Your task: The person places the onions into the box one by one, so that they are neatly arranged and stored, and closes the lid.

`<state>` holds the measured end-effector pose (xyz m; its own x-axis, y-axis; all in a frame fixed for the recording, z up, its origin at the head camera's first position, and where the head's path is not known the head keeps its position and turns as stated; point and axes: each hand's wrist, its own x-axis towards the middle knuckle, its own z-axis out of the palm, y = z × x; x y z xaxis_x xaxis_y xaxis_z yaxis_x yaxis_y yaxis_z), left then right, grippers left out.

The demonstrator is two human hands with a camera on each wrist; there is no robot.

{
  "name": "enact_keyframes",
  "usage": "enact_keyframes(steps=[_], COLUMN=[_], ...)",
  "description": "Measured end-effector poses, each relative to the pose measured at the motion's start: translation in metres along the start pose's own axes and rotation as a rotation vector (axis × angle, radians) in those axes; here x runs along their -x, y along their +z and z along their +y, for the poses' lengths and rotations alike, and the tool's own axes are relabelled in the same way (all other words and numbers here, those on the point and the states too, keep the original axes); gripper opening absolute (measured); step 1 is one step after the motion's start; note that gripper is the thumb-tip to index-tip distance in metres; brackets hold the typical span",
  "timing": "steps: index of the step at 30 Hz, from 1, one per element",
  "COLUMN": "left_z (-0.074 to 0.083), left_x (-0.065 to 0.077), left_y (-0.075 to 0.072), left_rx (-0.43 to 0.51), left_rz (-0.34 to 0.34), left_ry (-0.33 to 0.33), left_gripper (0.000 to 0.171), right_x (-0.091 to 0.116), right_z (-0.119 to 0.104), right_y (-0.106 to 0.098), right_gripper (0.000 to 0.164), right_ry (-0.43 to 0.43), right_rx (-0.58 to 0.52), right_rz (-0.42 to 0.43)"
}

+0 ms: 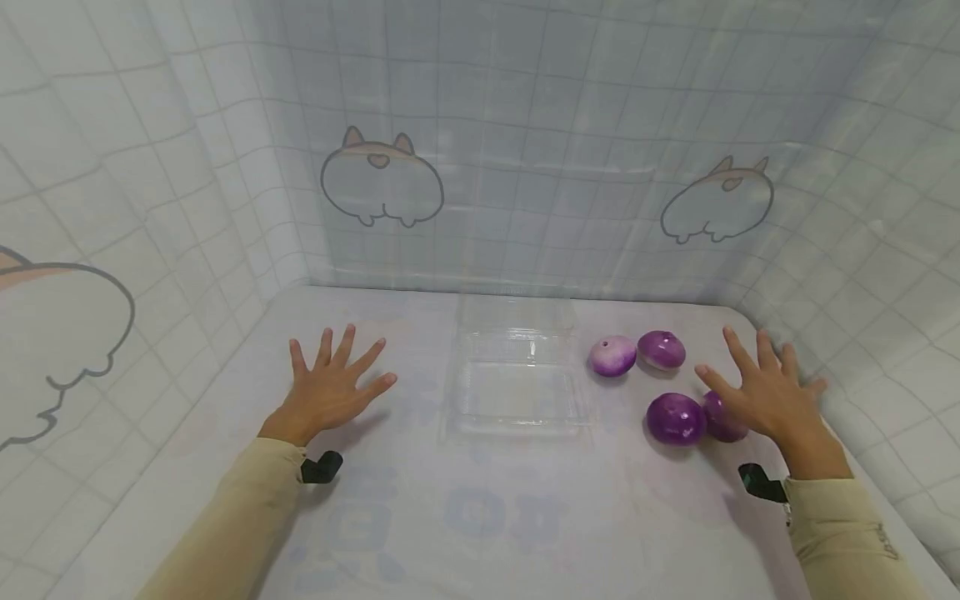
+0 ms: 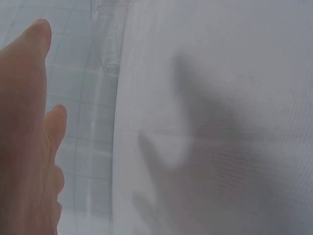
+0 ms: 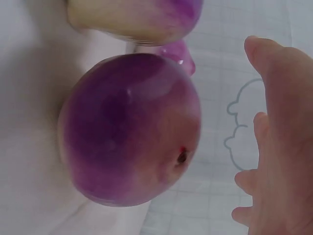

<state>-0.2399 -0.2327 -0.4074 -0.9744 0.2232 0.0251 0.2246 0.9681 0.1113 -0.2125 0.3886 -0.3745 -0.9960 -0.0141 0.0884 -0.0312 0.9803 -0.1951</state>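
My left hand, fingers spread, hovers above the white table left of a clear plastic clamshell box; nothing is in it. In the left wrist view, its shadow falls on the cloth. The box's lid lies open toward the back wall. My right hand, also spread and holding nothing, is over the right side, partly covering a glossy round purple vegetable. Beside that sits a dark purple one. Farther back are a pale purple-and-white one and another purple one. In the right wrist view, a purple one shows a small dark pit.
A white cloth with faint blue print covers the table. Grid-patterned curtains with cartoon animal drawings enclose the back and both sides. The right hand is close to the right curtain.
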Motion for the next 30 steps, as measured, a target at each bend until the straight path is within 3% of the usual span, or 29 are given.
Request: enact_keyframes(steps=[8, 21, 30], left_z=[0.004, 0.007, 0.013], left_x=[-0.001, 0.001, 0.003], left_y=[0.002, 0.019, 0.016], left_rx=[-0.002, -0.002, -0.021], left_rz=[0.018, 0.075, 0.041], left_ry=[0.011, 0.057, 0.056], left_gripper=[0.086, 0.082, 0.085], right_x=[-0.004, 0.006, 0.005], right_z=[-0.001, -0.008, -0.014], right_y=[-0.001, 0.011, 0.012], right_gripper=[0.086, 0.084, 0.085], right_ry=[0.003, -0.016, -0.039], right_rx=[0.001, 0.019, 0.038], right_rz=[0.005, 0.036, 0.03])
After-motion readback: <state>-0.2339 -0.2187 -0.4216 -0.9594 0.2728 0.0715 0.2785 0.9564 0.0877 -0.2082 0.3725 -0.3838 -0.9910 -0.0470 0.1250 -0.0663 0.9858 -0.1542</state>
